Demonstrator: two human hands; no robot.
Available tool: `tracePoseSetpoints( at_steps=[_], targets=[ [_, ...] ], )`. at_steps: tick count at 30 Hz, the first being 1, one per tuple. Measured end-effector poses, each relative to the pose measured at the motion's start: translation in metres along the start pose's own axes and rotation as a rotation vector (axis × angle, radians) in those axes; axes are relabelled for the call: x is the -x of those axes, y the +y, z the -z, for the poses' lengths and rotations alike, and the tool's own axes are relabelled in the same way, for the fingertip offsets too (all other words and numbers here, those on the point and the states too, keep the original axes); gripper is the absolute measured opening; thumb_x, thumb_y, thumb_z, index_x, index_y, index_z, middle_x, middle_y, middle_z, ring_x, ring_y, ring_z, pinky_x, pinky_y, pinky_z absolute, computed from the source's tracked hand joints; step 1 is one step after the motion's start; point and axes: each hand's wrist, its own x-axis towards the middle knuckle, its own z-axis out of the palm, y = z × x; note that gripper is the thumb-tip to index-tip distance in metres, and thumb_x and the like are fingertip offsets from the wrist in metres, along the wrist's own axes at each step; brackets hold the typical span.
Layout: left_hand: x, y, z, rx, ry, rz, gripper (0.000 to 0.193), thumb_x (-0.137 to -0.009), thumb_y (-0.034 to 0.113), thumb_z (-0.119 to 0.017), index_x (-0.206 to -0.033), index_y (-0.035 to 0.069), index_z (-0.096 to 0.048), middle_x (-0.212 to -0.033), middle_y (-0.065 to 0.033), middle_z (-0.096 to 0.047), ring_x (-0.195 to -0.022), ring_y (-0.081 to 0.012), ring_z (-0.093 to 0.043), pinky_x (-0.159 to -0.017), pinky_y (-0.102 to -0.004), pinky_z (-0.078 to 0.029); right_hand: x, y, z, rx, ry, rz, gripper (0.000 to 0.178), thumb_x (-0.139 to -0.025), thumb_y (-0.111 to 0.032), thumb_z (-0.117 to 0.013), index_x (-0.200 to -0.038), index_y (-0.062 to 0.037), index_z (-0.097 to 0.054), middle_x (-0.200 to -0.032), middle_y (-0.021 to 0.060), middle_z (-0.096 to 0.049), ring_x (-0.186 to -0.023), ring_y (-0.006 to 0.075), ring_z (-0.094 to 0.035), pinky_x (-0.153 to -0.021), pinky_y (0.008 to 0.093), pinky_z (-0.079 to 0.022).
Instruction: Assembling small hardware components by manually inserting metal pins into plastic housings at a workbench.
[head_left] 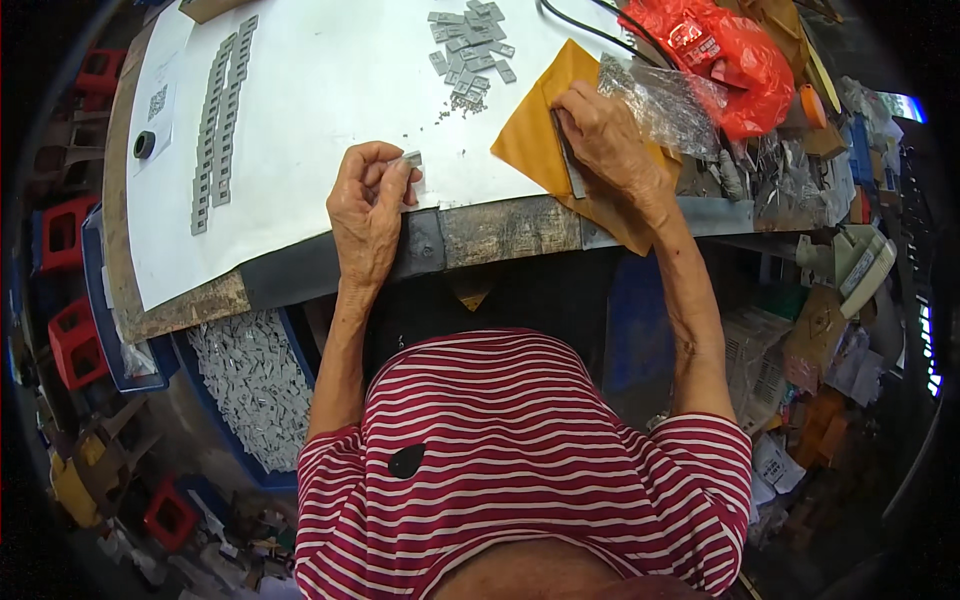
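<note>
I see two grey rows (227, 125) at left, seemingly done; the far loose pile (470, 45) waits. My left hand (368, 205) pinches one grey piece (414, 158); what the right hand (612, 140) holds (above yellow envelope (528, 140)) I cannot tell.

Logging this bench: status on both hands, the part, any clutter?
Left hand pinches small gray part. Right hand at yellow envelope, grip unclear. Red bag, clear wrap crowd right side.

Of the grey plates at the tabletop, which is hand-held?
The grey plate in the left hand; the others lie on the white sheet, in the loose pile or the rows.
</note>
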Motion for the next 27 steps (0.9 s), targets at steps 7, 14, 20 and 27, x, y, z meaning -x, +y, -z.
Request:
tracePoseSetpoints(
  at_steps=[7,14,20,27],
  targets=[
    [0.0,-0.001,0.001,0.002,-0.017,0.001,0.009,-0.085,0.004,-0.052,-0.092,-0.002,-0.051,-0.07,-0.0053,-0.059,-0.058,-0.0059,-0.05,-0.052,-0.0188,-0.041,-0.001,0.013,-0.004,0.032,-0.038,0.129,0.007,-0.077,-0.001,-0.055,-0.082,-0.0029,-0.051,-0.072,0.0113,-0.051,-0.061,0.0312,-0.055,-0.05,0.0364,-0.045],
    [-0.001,-0.002,0.001,-0.012,-0.012,0.007,0.009,-0.084,0.005,-0.053,-0.092,-0.002,-0.052,-0.068,-0.0046,-0.058,-0.058,-0.0056,-0.05,-0.052,-0.0185,-0.041,-0.002,0.012,-0.003,0.024,-0.045,0.158,0.008,-0.077,0.0,-0.054,-0.082,-0.0024,-0.048,-0.072,0.0122,-0.051,-0.06,0.0315,-0.055,-0.05,0.0368,-0.045],
    [0.0,-0.003,0.003,-0.007,-0.011,-0.026,0.01,-0.085,0.006,-0.053,-0.092,-0.001,-0.053,-0.068,-0.0045,-0.058,-0.058,-0.0055,-0.049,-0.052,-0.0187,-0.041,-0.001,0.011,-0.002,0.043,-0.068,0.143,0.008,-0.078,0.0,-0.053,-0.083,-0.0014,-0.047,-0.072,0.0129,-0.05,-0.063,0.0312,-0.055,-0.052,0.0366,-0.045],
    [0.001,0.002,0.003,0.018,-0.015,0.024,0.013,-0.087,0.008,-0.052,-0.096,-0.001,-0.054,-0.071,-0.0047,-0.059,-0.059,-0.0054,-0.05,-0.054,-0.0177,-0.041,-0.001,0.006,0.011,-0.179,0.012,0.044,0.007,-0.08,-0.006,-0.052,-0.084,-0.0003,-0.05,-0.074,0.0138,-0.054,-0.058,0.0282,-0.055,-0.052,0.0349,-0.045]
  ],
)
